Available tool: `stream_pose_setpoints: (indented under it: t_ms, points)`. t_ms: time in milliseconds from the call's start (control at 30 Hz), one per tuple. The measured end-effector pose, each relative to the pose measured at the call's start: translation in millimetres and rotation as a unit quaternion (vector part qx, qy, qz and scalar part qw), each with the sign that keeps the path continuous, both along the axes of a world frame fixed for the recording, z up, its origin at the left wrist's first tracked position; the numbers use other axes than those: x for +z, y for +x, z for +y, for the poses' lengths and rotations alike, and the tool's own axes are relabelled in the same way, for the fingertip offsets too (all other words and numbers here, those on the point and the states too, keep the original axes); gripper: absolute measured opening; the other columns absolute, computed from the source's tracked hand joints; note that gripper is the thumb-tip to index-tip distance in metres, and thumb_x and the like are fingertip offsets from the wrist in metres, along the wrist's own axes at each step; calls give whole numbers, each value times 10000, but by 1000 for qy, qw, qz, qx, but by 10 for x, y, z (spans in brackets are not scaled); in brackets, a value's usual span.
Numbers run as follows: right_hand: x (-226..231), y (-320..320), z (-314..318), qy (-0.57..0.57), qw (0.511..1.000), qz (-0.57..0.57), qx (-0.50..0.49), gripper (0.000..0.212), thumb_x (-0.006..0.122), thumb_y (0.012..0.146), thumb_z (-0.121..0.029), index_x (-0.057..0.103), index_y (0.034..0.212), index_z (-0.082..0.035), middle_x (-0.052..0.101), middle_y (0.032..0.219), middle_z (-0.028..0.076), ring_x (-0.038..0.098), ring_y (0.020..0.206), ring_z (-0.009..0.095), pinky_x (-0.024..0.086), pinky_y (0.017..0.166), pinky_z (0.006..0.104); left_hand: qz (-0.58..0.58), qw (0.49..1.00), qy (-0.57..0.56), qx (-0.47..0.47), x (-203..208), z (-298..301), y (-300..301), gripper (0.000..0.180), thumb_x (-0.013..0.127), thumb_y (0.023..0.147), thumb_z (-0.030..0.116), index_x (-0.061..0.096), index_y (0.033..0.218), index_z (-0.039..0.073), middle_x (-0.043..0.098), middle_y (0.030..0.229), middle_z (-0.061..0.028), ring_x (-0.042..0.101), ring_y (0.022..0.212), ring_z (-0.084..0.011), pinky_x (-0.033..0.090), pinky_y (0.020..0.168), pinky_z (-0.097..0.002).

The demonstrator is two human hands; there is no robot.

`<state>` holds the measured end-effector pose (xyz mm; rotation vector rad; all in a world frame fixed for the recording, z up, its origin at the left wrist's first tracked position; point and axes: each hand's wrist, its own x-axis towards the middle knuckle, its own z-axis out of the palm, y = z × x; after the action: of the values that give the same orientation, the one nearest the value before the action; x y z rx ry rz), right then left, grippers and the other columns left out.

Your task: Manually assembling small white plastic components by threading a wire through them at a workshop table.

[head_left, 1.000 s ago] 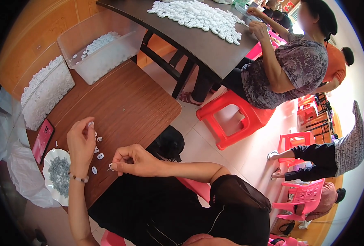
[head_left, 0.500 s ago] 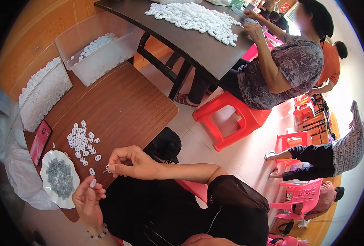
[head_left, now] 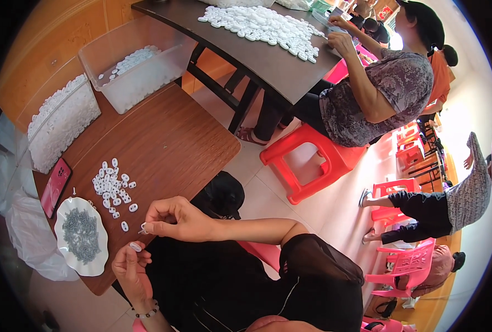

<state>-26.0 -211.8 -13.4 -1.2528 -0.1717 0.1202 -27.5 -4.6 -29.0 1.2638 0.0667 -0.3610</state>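
My left hand (head_left: 130,271) is closed, holding a small white oval plastic piece (head_left: 135,247) at its fingertips. Just above and to its right, my right hand (head_left: 180,220) pinches a tiny white part (head_left: 144,227) between thumb and forefinger; its exact shape is too small to tell. The two held pieces are apart. Beyond my hands, several white oval pieces with dark holes (head_left: 113,186) lie loosely heaped on the brown wooden table (head_left: 168,133). One such oval (head_left: 124,226) sits separately near the edge. A white wavy-rimmed dish (head_left: 93,270) by my left hand holds many small grey parts (head_left: 81,232).
A pink phone (head_left: 56,187) lies at the left. Behind it stand a clear bin of small white parts (head_left: 63,130) and a larger clear tub (head_left: 146,88). A co-worker (head_left: 379,88) sits on a red stool (head_left: 312,160) at a dark table (head_left: 279,72) covered with white pieces.
My left hand has moved slightly down and right, drawing its fingers in closer around the oval piece. My right hand has barely moved. Across the room, a standing person has shifted a little.
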Motion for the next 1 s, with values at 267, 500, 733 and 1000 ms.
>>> stream_pose_setpoints:
  t_ms: [267,500,733,1000]
  points:
    - [-70,13,25,-34,999,6,5,193,645,911,-167,615,881,21,661,897,57,619,836,83,502,767,233,19,999,-40,19,-88,-54,-17,217,590,949,216,626,967,3,632,846,-47,521,653,-83,421,601,-194]
    - [-123,-19,139,-16,999,27,24,168,640,912,-146,619,886,18,665,932,70,620,875,92,508,791,245,49,997,-31,47,-52,6,-72,222,573,957,209,618,982,-7,596,796,-27,519,656,-80,421,595,-197]
    - [-54,-55,108,-28,997,68,-4,62,616,902,-35,631,913,24,664,1075,154,623,975,159,513,843,285,49,996,-80,9,67,-116,-42,243,516,974,150,609,1056,-60,612,875,-64,543,726,-107,447,655,-243]
    - [-22,0,169,-8,995,91,38,67,574,896,-20,603,855,25,648,1085,186,628,963,182,502,871,321,96,990,-106,6,52,-30,-51,273,549,968,211,637,1052,-34,611,840,-22,549,720,-86,458,672,-226]
